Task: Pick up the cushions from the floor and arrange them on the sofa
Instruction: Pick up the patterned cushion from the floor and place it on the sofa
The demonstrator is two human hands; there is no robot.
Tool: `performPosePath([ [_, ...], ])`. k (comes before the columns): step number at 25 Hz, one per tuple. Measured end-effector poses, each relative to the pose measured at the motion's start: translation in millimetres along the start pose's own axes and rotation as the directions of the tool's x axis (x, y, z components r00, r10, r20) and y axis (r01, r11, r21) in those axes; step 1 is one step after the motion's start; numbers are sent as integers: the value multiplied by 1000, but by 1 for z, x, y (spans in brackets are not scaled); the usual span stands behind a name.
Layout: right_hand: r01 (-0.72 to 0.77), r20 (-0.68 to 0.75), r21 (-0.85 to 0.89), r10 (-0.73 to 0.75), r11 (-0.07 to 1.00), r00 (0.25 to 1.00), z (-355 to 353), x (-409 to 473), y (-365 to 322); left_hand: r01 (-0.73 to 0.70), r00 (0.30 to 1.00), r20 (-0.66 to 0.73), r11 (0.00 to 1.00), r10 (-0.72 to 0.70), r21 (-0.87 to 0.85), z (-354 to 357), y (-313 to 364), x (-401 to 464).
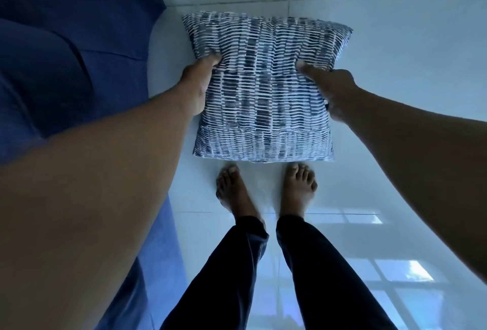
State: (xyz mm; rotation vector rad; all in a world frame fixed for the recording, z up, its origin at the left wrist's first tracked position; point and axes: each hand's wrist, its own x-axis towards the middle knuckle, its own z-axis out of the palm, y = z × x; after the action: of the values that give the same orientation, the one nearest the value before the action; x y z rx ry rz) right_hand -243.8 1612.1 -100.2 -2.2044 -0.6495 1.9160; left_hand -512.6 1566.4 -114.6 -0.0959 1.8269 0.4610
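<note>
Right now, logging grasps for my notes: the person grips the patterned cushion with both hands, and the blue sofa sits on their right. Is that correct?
Not quite: the blue sofa sits on their left, not their right, as the head view shows. The rest holds: the left hand and the right hand both grip the patterned cushion, one on each side.

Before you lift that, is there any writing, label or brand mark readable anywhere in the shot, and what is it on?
"ORDKASTAN" or similar: small dark print on a white tag at the near edge of the striped cushion, beside the toes; the first letter is unclear and the rest is barely legible.
No other text shows on the cushion, the blue sofa or the tiled floor.
</note>
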Motion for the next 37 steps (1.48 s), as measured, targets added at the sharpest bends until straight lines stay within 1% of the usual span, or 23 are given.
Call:
performPosePath([
  [3,101,-37,73,-98,992,994,-17,-50,-11,-87,995,-57,996,85,-32,-1,8,-62],
  [6,154,-46,97,-150,983,988,-42,-114,-33,-151,988,-43,980,147,-127,-9,11,-134],
  [8,203,-60,65,-199,977,978,-56,-168,-60,-206,979,-35,965,203,-161,-21,19,-195],
  [10,262,-83,20,-260,965,962,-68,-224,-92,-275,961,-54,952,271,-134,-34,37,-266],
  [13,331,-66,-16,-331,944,941,-77,-307,-128,-322,947,-47,936,318,-143,-63,49,-356],
  [15,379,-36,-28,-380,925,924,-77,-363,-152,-324,946,-57,929,319,-177,-90,56,-410],
  [18,445,47,-35,-443,895,895,-64,-439,-189,-370,928,-139,890,345,-267,-142,60,-484],
  [21,507,166,-74,-491,859,855,-42,-504,-210,-446,891,-239,843,386,-301,-187,50,-547],
  [23,541,247,-99,-506,835,826,-17,-542,-216,-513,838,-367,812,403,-279,-220,32,-582],
  [25,560,324,-119,-501,820,802,9,-570,-217,-549,793,-468,790,390,-273,-246,10,-606],
  [27,588,420,-162,-484,793,768,43,-593,-210,-569,768,-543,751,340,-335,-275,-22,-626],
  [30,639,554,-231,-441,734,706,102,-622,-208,-550,791,-569,671,227,-497,-312,-71,-635],
  [32,670,635,-286,-388,685,668,151,-641,-205,-541,789,-597,619,141,-569,-342,-101,-637],
  [35,699,701,-348,-321,625,636,233,-663,-197,-533,782,-623,529,11,-660,-389,-132,-632],
  [37,702,732,-373,-272,608,624,281,-673,-193,-542,771,-635,482,-39,-688,-418,-144,-624],
])
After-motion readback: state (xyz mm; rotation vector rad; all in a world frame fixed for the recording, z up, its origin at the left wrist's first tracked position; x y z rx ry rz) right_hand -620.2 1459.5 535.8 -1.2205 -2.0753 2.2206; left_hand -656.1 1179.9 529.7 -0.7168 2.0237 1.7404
